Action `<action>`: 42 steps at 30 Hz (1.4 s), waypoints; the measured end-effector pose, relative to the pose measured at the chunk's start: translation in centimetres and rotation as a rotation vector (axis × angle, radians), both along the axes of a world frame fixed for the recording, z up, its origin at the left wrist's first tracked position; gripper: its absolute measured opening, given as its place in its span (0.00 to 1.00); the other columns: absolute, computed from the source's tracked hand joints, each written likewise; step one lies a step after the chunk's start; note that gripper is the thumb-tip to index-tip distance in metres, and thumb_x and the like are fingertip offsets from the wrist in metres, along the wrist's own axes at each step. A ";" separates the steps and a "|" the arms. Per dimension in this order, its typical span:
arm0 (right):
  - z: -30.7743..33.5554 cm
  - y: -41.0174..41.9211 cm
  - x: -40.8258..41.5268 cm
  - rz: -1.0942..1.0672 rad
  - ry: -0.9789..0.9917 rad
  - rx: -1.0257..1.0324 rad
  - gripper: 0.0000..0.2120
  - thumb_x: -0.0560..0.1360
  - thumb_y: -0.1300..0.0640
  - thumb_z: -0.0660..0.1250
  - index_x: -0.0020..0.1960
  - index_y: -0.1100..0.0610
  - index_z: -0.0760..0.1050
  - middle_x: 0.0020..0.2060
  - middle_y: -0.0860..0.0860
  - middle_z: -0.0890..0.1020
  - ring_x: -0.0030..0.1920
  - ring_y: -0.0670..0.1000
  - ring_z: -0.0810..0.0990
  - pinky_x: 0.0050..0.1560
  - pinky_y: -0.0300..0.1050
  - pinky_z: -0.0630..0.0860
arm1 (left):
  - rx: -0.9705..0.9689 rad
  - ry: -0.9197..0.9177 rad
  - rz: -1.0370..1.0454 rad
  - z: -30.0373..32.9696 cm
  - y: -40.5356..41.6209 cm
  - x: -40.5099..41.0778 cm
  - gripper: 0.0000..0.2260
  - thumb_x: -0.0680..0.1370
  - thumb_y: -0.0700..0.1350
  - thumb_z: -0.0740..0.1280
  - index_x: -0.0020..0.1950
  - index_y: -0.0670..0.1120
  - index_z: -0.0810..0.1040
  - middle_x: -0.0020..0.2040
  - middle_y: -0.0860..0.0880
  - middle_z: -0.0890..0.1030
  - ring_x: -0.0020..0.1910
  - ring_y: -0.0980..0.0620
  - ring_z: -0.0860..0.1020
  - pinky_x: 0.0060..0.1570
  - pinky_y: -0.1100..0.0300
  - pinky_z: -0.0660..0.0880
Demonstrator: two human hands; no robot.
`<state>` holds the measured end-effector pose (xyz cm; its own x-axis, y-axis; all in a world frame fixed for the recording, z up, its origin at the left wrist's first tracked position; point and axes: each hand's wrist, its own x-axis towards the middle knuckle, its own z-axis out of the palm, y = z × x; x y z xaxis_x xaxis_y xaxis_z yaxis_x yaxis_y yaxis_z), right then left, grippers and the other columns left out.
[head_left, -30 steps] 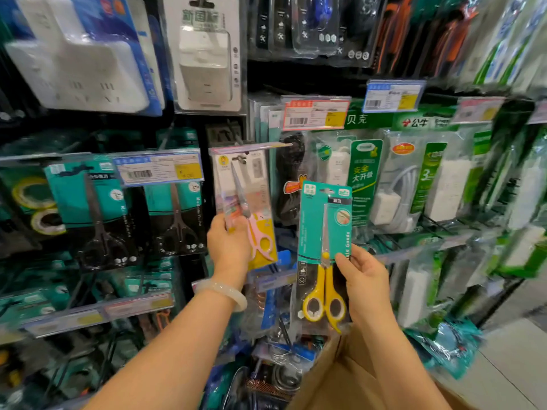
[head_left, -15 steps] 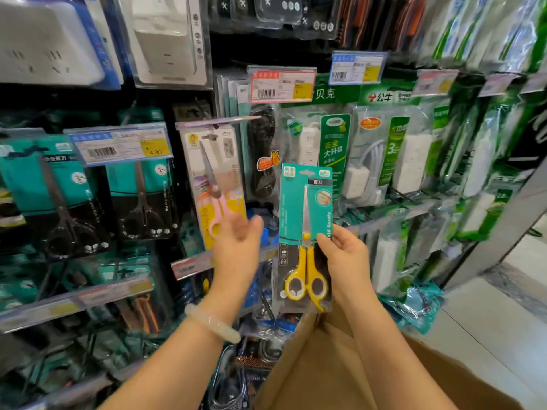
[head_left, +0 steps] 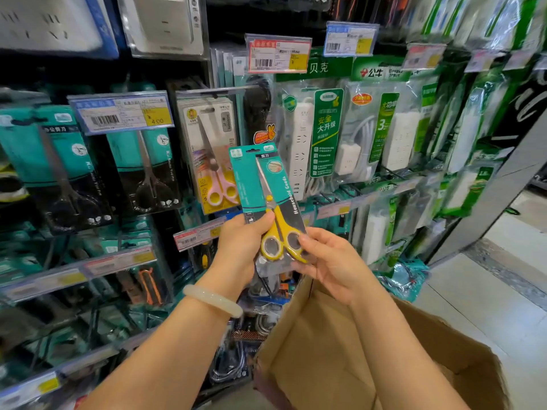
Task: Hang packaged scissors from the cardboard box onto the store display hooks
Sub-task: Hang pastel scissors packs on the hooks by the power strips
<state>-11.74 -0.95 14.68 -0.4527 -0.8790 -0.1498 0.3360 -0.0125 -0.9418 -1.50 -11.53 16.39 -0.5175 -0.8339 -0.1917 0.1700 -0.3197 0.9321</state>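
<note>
Your left hand [head_left: 241, 247] grips the yellow scissors pack [head_left: 268, 202] at its lower left edge, and your right hand [head_left: 328, 261] pinches it by the handles. You hold it tilted before the hooks, just above the box [head_left: 331, 359], below the hanging pink scissors [head_left: 216, 161].

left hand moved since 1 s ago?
Yes. The left hand has left the pink scissors pack, which hangs on its hook, and dropped down and right to grip the yellow scissors pack alongside the right hand.
</note>
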 end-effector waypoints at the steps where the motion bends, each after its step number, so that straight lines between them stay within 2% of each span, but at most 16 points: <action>1: -0.1 0.3 0.3 0.006 -0.006 -0.014 0.06 0.76 0.63 0.63 0.51 0.58 0.77 0.39 0.50 0.83 0.37 0.47 0.82 0.36 0.39 0.79 | -0.002 0.001 -0.003 0.0 0.1 0.0 0.03 0.77 0.38 0.67 0.47 0.42 0.81 0.45 0.41 0.84 0.41 0.44 0.82 0.49 0.47 0.79; 6: -0.3 1.2 1.2 -0.016 0.032 -0.058 0.08 0.76 0.62 0.64 0.54 0.55 0.76 0.41 0.51 0.82 0.37 0.46 0.81 0.36 0.39 0.78 | 0.019 0.027 0.004 0.0 0.7 0.2 0.03 0.76 0.39 0.68 0.47 0.43 0.81 0.46 0.42 0.84 0.41 0.44 0.82 0.49 0.48 0.79; 10: -0.4 2.2 2.0 0.020 0.016 -0.125 0.17 0.67 0.64 0.69 0.55 0.57 0.75 0.39 0.53 0.84 0.37 0.49 0.83 0.38 0.38 0.80 | 0.048 0.090 0.019 0.4 0.7 0.4 0.03 0.77 0.39 0.67 0.48 0.44 0.80 0.46 0.44 0.84 0.41 0.46 0.82 0.48 0.49 0.80; 12: -0.9 2.4 2.7 -0.003 0.022 -0.131 0.14 0.69 0.69 0.67 0.53 0.60 0.75 0.38 0.53 0.84 0.37 0.49 0.83 0.39 0.38 0.80 | 0.081 0.130 0.021 0.5 0.6 0.5 0.03 0.77 0.39 0.67 0.47 0.44 0.80 0.42 0.47 0.84 0.37 0.50 0.82 0.44 0.52 0.80; 14: -1.4 2.5 3.5 -0.044 -0.022 -0.142 0.11 0.71 0.70 0.65 0.51 0.61 0.75 0.38 0.53 0.85 0.38 0.48 0.83 0.41 0.37 0.80 | 0.088 0.148 0.015 0.5 0.7 0.5 0.03 0.77 0.40 0.67 0.46 0.45 0.80 0.39 0.49 0.84 0.35 0.51 0.82 0.40 0.55 0.80; 17: -1.5 2.3 4.6 -0.064 -0.172 -0.201 0.14 0.68 0.65 0.66 0.54 0.60 0.75 0.43 0.53 0.85 0.42 0.49 0.84 0.44 0.40 0.81 | 0.043 0.149 -0.010 0.2 1.1 0.7 0.03 0.77 0.40 0.67 0.47 0.44 0.80 0.43 0.46 0.84 0.40 0.47 0.83 0.47 0.50 0.79; 19: -1.4 2.1 4.9 -0.101 -0.227 -0.209 0.11 0.72 0.66 0.64 0.54 0.60 0.74 0.42 0.53 0.85 0.41 0.50 0.84 0.41 0.41 0.81 | 0.021 0.144 -0.026 0.0 1.4 0.7 0.03 0.77 0.40 0.67 0.47 0.44 0.80 0.45 0.44 0.84 0.40 0.47 0.83 0.46 0.50 0.80; 23: -1.6 2.2 5.2 -0.195 -0.237 -0.170 0.07 0.76 0.68 0.61 0.50 0.61 0.75 0.36 0.54 0.84 0.34 0.48 0.83 0.33 0.37 0.79 | 0.005 0.134 -0.037 0.0 1.9 0.7 0.03 0.77 0.37 0.66 0.47 0.43 0.80 0.39 0.47 0.84 0.33 0.52 0.83 0.34 0.59 0.81; 28: -2.0 2.6 5.3 -0.245 -0.155 -0.133 0.06 0.77 0.66 0.62 0.48 0.60 0.77 0.38 0.54 0.84 0.38 0.49 0.82 0.31 0.36 0.76 | 0.048 0.176 -0.038 0.1 1.7 0.7 0.05 0.77 0.34 0.65 0.46 0.42 0.79 0.35 0.49 0.84 0.30 0.54 0.82 0.29 0.61 0.79; 31: -2.0 2.6 5.3 -0.278 -0.137 -0.155 0.05 0.77 0.66 0.62 0.47 0.60 0.76 0.36 0.53 0.83 0.38 0.49 0.81 0.34 0.37 0.77 | 0.051 0.187 -0.035 0.1 1.6 0.6 0.05 0.78 0.36 0.65 0.46 0.43 0.79 0.35 0.51 0.84 0.31 0.55 0.82 0.31 0.62 0.79; 34: -1.9 2.6 5.2 -0.309 -0.140 -0.160 0.04 0.75 0.67 0.64 0.46 0.60 0.76 0.35 0.53 0.82 0.35 0.47 0.80 0.35 0.38 0.79 | 0.060 0.162 -0.052 -0.1 1.7 0.4 0.04 0.78 0.40 0.65 0.49 0.42 0.79 0.38 0.49 0.84 0.33 0.54 0.82 0.32 0.61 0.79; 38: -2.0 2.7 5.1 -0.306 -0.095 -0.133 0.03 0.75 0.66 0.64 0.43 0.60 0.75 0.32 0.51 0.83 0.31 0.46 0.81 0.33 0.36 0.79 | -0.013 0.115 -0.065 -0.6 1.6 0.5 0.05 0.78 0.43 0.66 0.49 0.44 0.80 0.45 0.47 0.84 0.41 0.49 0.82 0.44 0.54 0.79; 42: -2.2 3.0 4.6 -0.266 -0.077 -0.113 0.03 0.75 0.66 0.64 0.44 0.60 0.74 0.30 0.52 0.82 0.30 0.46 0.81 0.32 0.36 0.79 | -0.113 0.089 -0.045 -0.8 1.6 0.8 0.04 0.77 0.43 0.67 0.46 0.45 0.80 0.44 0.48 0.84 0.40 0.49 0.82 0.42 0.55 0.79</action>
